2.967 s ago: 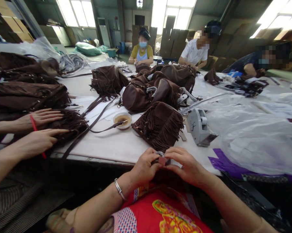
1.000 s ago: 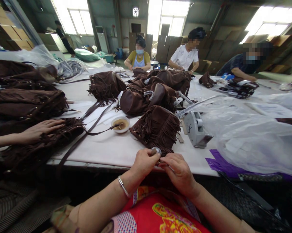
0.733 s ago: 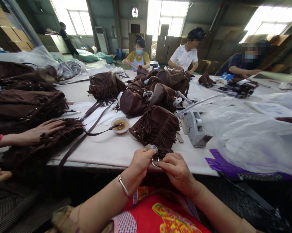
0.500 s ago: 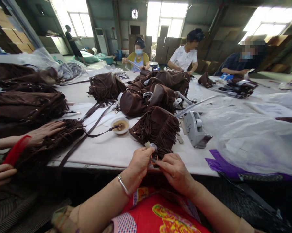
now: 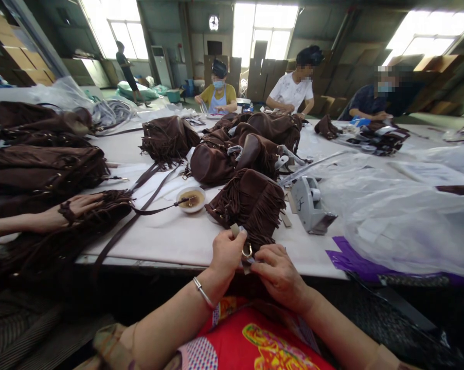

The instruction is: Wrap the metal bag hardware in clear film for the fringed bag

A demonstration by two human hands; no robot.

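Note:
At the near edge of the table, my left hand pinches a narrow beige strip, with its end poking up past the thumb. A shiny gold-coloured metal ring shows between my two hands, right at the left fingers. My right hand is closed just right of the ring, thumb and forefinger together by a small whitish scrap; what exactly they grip is hidden. Just beyond my hands lies a dark brown fringed bag, its fringe hanging towards my fingers.
A white bowl of brownish liquid has a strap end over it. Right of the bag stand a grey tape dispenser and plastic sheeting. More brown bags lie beyond. A co-worker's hand rests on fringe at left; several people work opposite.
The metal ring between my hands has turned and shows more plainly. My left wrist has shifted slightly right. At left, the neighbour's red strip has left view and one hand has withdrawn.

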